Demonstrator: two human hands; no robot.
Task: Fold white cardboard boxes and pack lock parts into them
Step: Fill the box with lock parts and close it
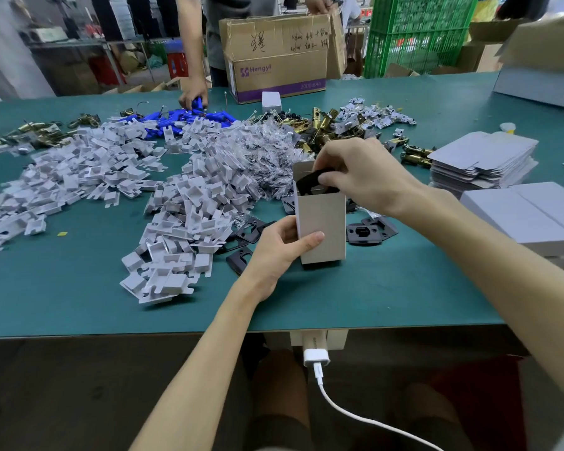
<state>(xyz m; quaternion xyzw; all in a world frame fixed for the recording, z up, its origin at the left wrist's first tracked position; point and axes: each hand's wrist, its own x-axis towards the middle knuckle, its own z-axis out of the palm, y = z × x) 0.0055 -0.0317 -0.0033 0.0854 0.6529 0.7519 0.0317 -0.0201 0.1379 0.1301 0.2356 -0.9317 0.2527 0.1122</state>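
An upright white cardboard box stands on the green table, its top open. My left hand grips its lower left side, thumb across the front. My right hand pinches a black lock plate at the box's open top, partly inside it. More black plates lie on the table around the box. A heap of white cardboard inserts spreads to the left, with clear-bagged parts behind it.
Flat white box blanks are stacked at the right, more white sheets beside them. Brass latches and blue parts lie farther back. Another person's hand reaches into the blue parts. A brown carton stands at the far edge.
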